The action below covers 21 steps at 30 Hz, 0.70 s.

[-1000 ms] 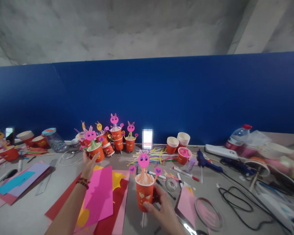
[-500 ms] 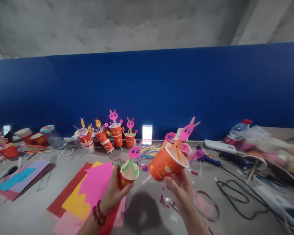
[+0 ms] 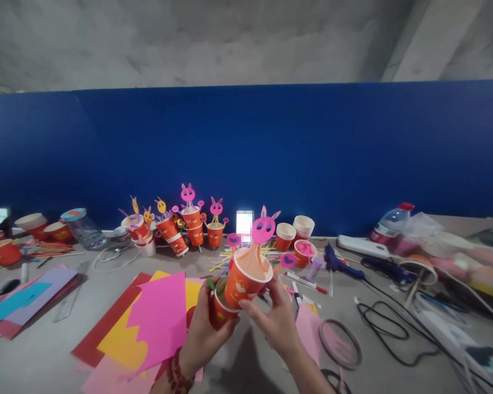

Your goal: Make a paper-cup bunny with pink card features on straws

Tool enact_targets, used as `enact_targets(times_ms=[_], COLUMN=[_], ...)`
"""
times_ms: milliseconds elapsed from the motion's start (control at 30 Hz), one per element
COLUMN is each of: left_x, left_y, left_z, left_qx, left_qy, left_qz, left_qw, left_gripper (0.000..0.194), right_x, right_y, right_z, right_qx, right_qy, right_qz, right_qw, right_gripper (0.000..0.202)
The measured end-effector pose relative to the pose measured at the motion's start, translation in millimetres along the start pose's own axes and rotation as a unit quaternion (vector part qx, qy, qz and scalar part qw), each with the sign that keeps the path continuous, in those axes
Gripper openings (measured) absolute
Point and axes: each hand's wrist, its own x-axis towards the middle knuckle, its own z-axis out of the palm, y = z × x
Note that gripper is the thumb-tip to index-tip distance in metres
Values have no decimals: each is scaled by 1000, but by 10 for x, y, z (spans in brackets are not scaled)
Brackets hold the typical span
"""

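My left hand (image 3: 211,323) is wrapped round a red paper cup (image 3: 221,312), held low and slightly tilted. A second red paper cup (image 3: 246,282) is in my right hand (image 3: 273,317), its base set into the mouth of the first. From this upper cup rises a pink paper bunny face (image 3: 264,229) on orange stems, with pink paper discs out to its sides. The upper cup leans a little. Its lower part and the inside of the cup beneath are mostly hidden.
Finished-looking bunny cups (image 3: 191,219) stand along the blue partition (image 3: 246,148). Coloured paper sheets (image 3: 160,317) lie at left. Plain cups (image 3: 285,235), a tape roll (image 3: 340,345), a blue glue gun (image 3: 340,262), black cable (image 3: 386,339) and a bottle (image 3: 390,224) are at right.
My right hand has brought its bunny cup left and down, from tilted and apart to nearly upright in the left-hand cup. The bunny face of the left-hand cup is now out of sight.
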Motion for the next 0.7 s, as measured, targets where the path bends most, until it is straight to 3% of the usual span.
enact_targets(times_ms=[367, 700], left_x=[19, 14], left_y=[55, 96], left_z=[7, 13], left_qx=[-3, -19], left_qy=[-16, -20], left_qz=[13, -6], left_qw=[1000, 1000], left_gripper=[66, 72], right_x=[71, 75], right_y=[-78, -80], right_z=[-95, -106], right_qx=[-58, -24], right_qy=[-13, -22], right_qz=[-62, -28], right_qw=[996, 999], right_gripper=[43, 36])
